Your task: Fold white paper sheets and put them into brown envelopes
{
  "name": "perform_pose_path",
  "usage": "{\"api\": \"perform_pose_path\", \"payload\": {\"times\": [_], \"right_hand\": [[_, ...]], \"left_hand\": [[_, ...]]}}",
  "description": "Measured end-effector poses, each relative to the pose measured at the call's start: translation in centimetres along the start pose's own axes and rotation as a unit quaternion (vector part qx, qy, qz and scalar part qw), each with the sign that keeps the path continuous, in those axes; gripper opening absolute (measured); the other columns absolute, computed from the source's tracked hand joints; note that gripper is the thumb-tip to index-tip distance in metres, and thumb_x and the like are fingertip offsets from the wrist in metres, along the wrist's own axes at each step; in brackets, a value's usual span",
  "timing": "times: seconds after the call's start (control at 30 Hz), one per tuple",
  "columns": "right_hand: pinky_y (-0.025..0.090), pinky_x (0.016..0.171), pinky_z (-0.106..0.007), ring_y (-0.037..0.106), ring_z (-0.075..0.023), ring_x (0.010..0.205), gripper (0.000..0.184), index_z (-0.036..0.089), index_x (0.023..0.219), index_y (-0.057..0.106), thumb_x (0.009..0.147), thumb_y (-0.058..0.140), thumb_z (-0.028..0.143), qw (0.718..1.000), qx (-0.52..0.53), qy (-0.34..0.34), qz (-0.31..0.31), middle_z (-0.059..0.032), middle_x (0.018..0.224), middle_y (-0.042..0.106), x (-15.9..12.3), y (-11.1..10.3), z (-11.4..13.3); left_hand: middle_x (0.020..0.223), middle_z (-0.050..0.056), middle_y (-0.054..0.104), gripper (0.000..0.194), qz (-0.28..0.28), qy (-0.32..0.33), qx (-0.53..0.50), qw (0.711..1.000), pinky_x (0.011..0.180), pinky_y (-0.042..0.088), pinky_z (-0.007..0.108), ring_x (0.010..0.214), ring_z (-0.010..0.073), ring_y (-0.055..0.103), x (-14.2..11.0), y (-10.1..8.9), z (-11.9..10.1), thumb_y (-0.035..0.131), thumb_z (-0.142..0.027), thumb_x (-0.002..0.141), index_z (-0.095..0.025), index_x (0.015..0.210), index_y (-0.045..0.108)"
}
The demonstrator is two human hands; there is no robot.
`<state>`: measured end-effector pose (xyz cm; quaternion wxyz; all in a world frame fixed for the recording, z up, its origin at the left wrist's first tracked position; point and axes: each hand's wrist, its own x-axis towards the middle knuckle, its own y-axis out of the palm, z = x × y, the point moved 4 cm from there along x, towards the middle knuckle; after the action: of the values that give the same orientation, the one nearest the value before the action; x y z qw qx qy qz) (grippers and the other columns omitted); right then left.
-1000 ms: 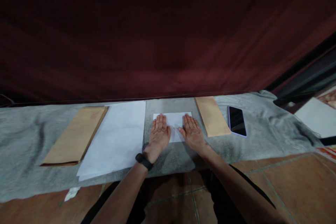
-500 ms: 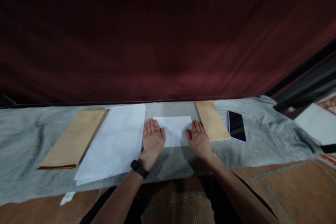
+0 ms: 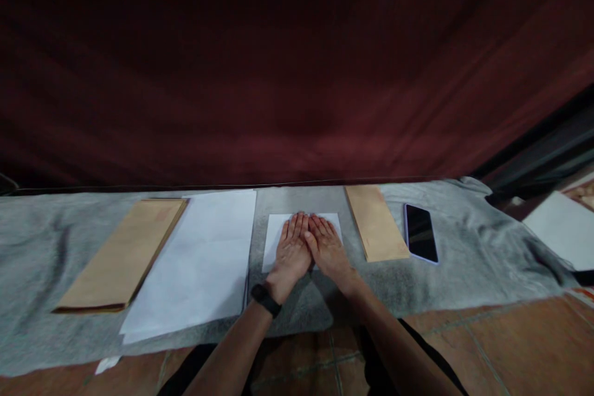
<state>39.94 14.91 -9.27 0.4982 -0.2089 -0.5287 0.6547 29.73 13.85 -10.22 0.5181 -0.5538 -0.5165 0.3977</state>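
Note:
A small white sheet of paper, perhaps folded, lies on the grey cloth in front of me. My left hand rests flat on its middle, fingers stretched out, with a dark band at the wrist. Touching it from the right, my right hand also lies flat on the paper, its thumb against the left hand. Both palms cover much of the sheet. Just right of it sits a single brown envelope. To the left is a stack of larger white sheets.
A pile of brown envelopes lies at the far left on the grey cloth. A phone in a lilac case is right of the single envelope. Behind hangs a dark red cloth. A white scrap lies near the front edge.
My hands slid outward to the small sheet's side edges, then came back together over its middle. The envelopes, large sheets and phone have stayed in place; the view has shifted slightly.

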Motion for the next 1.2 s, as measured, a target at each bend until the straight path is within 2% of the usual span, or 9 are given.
{"api": "perform_pose_path", "payload": {"times": [0.13,0.4,0.63,0.8,1.03,1.2], "right_hand": [[0.03,0.121,-0.048,0.037,-0.025,0.148,0.053,0.01,0.148,0.048,0.108,0.027,0.036,1.0,-0.025,-0.012,-0.005,-0.014,0.154,0.048,0.2,0.1,0.0],[0.028,0.121,-0.048,0.038,-0.0267,0.147,0.052,0.013,0.15,0.048,0.108,0.028,0.037,0.998,-0.063,0.006,-0.012,-0.0115,0.156,0.045,0.6,0.5,-0.3],[0.029,0.121,-0.046,0.037,-0.0272,0.148,0.059,0.005,0.152,0.041,0.107,0.03,0.043,0.995,-0.088,0.011,-0.041,-0.0183,0.158,0.04,0.2,1.0,-1.2],[0.032,0.119,-0.049,0.036,-0.0299,0.148,0.062,0.001,0.152,0.038,0.107,0.033,0.043,0.991,-0.11,0.013,-0.07,-0.023,0.156,0.04,-0.5,1.0,-1.8],[0.031,0.118,-0.049,0.037,-0.0335,0.147,0.066,-0.002,0.152,0.037,0.106,0.035,0.045,0.988,-0.135,0.018,-0.077,-0.0255,0.156,0.041,-1.4,0.8,-2.6],[0.032,0.117,-0.052,0.038,-0.0346,0.146,0.067,-0.001,0.153,0.035,0.105,0.035,0.047,0.987,-0.134,0.02,-0.085,-0.0262,0.155,0.041,-2.0,0.6,-3.0]], "left_hand": [[0.164,0.014,0.03,0.061,-0.01,-0.005,0.013,1.0,0.126,0.02,0.047,0.154,0.0266,0.021,0.1,0.0,0.3,0.035,-0.016,0.096,-0.008,0.156,0.032],[0.163,0.015,0.032,0.056,-0.026,-0.025,0.018,0.999,0.125,0.022,0.048,0.153,0.026,0.026,0.3,0.2,1.3,0.028,-0.018,0.1,-0.006,0.154,0.035],[0.162,0.017,0.033,0.055,-0.074,-0.041,0.02,0.996,0.124,0.024,0.049,0.153,0.0273,0.026,-0.2,0.5,2.2,0.035,-0.023,0.1,-0.007,0.153,0.038],[0.162,0.02,0.031,0.055,-0.069,-0.047,0.022,0.996,0.123,0.026,0.052,0.153,0.0292,0.025,-0.6,0.0,2.6,0.035,-0.024,0.1,-0.007,0.153,0.038],[0.162,0.018,0.03,0.056,-0.058,-0.056,0.041,0.996,0.125,0.023,0.05,0.153,0.0286,0.025,-1.3,-0.9,3.4,0.036,-0.03,0.102,-0.007,0.153,0.038],[0.16,0.023,0.032,0.06,-0.066,-0.06,0.045,0.995,0.123,0.027,0.049,0.151,0.0317,0.028,-2.1,-0.8,4.1,0.035,-0.033,0.102,0.0,0.152,0.038]]}}
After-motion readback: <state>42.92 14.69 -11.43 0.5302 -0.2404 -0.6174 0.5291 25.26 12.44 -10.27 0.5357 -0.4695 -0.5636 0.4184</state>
